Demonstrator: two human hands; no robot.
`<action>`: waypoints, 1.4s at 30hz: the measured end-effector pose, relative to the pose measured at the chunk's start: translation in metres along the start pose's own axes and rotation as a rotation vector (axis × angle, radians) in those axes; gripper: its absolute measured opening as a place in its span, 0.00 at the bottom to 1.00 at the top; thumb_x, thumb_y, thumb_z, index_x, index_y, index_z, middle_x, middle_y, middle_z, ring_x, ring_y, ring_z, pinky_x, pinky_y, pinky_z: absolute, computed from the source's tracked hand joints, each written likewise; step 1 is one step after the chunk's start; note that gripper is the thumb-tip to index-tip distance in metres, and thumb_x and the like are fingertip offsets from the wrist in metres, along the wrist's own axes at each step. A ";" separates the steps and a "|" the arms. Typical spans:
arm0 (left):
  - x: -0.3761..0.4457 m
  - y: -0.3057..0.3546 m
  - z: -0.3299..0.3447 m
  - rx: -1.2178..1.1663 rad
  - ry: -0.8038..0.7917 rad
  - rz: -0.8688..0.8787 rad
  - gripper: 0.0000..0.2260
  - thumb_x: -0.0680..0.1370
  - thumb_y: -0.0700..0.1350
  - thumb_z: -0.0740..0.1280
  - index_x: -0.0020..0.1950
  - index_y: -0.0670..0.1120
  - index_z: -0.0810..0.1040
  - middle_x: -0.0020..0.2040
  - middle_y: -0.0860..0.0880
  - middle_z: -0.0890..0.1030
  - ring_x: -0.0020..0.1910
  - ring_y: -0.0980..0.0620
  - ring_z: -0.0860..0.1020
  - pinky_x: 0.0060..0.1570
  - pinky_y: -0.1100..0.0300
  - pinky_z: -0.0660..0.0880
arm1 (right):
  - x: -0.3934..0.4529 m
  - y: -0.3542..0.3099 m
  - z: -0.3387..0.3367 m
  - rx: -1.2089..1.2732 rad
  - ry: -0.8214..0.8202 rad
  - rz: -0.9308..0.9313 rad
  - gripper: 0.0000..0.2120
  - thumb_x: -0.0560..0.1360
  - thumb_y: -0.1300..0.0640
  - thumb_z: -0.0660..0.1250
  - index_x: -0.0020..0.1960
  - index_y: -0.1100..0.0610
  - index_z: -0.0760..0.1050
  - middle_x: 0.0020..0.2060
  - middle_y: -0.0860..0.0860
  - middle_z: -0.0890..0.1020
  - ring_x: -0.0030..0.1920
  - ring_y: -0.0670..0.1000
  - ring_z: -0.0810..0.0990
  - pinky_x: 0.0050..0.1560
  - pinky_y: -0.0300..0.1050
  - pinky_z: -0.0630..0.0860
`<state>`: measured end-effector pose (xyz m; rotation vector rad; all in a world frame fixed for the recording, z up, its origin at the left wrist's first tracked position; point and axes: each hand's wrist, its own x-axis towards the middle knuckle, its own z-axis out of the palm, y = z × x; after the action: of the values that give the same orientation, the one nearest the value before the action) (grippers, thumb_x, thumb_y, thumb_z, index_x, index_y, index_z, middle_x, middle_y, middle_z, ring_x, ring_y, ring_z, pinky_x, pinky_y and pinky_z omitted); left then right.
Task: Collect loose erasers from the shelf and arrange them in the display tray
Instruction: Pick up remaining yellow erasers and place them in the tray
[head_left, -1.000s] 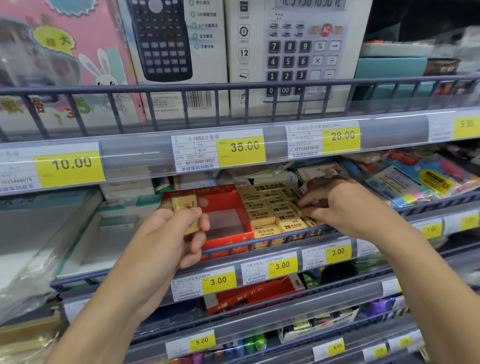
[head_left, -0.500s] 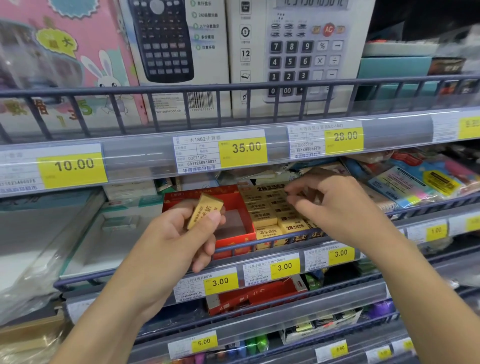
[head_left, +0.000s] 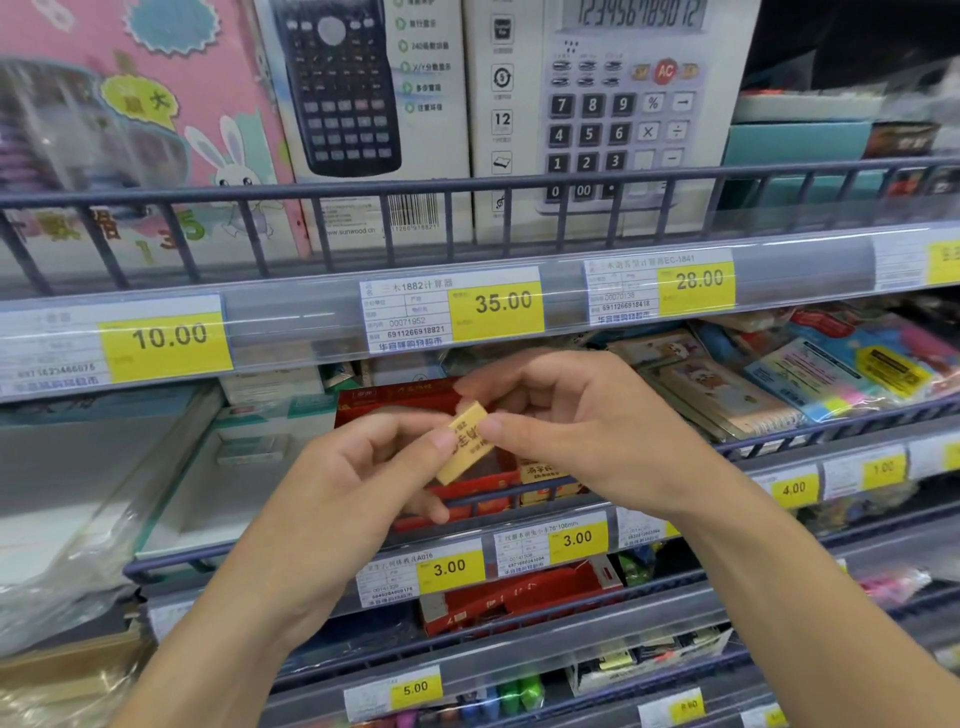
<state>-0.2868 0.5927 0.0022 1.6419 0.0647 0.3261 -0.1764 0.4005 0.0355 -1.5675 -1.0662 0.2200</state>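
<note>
Both hands, the left hand (head_left: 358, 467) and right hand (head_left: 582, 431), pinch one yellow eraser (head_left: 464, 441) held just in front of the red display tray (head_left: 395, 402) on the shelf (head_left: 519, 501), where some erasers (head_left: 545, 475) already sit, so filling looks partly done.

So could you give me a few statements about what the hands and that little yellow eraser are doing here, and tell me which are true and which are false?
1. Both hands hold one yellow eraser between them. True: the left hand and the right hand both pinch it.
2. The eraser lies flat in the red display tray. False: it is held tilted in the air in front of the tray.
3. The price tag below the tray reads 3.00. True.
4. The calculator boxes stand on the shelf below the hands. False: the calculator box stands on the shelf above.
</note>
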 end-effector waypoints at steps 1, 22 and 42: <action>0.000 0.000 -0.001 0.031 0.018 0.007 0.15 0.70 0.61 0.78 0.54 0.57 0.87 0.52 0.49 0.87 0.39 0.53 0.82 0.44 0.60 0.80 | 0.000 -0.001 0.001 0.016 0.014 0.001 0.11 0.77 0.64 0.72 0.59 0.61 0.81 0.50 0.55 0.86 0.49 0.51 0.84 0.49 0.40 0.79; 0.001 0.000 0.003 0.130 0.105 0.177 0.11 0.69 0.57 0.76 0.49 0.56 0.85 0.50 0.55 0.88 0.51 0.56 0.86 0.51 0.70 0.78 | -0.012 0.005 0.001 -0.578 0.287 -0.147 0.12 0.73 0.55 0.76 0.57 0.48 0.83 0.43 0.41 0.84 0.44 0.43 0.81 0.44 0.35 0.76; -0.007 -0.013 -0.002 1.125 0.045 0.463 0.16 0.77 0.62 0.62 0.51 0.56 0.84 0.42 0.61 0.82 0.39 0.55 0.79 0.37 0.58 0.75 | 0.007 0.014 -0.053 -0.852 -0.257 0.337 0.05 0.75 0.43 0.72 0.49 0.34 0.81 0.40 0.33 0.81 0.41 0.35 0.77 0.39 0.27 0.71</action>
<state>-0.2916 0.5943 -0.0117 2.7694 -0.1279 0.7675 -0.1311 0.3700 0.0427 -2.5469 -1.1561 0.2087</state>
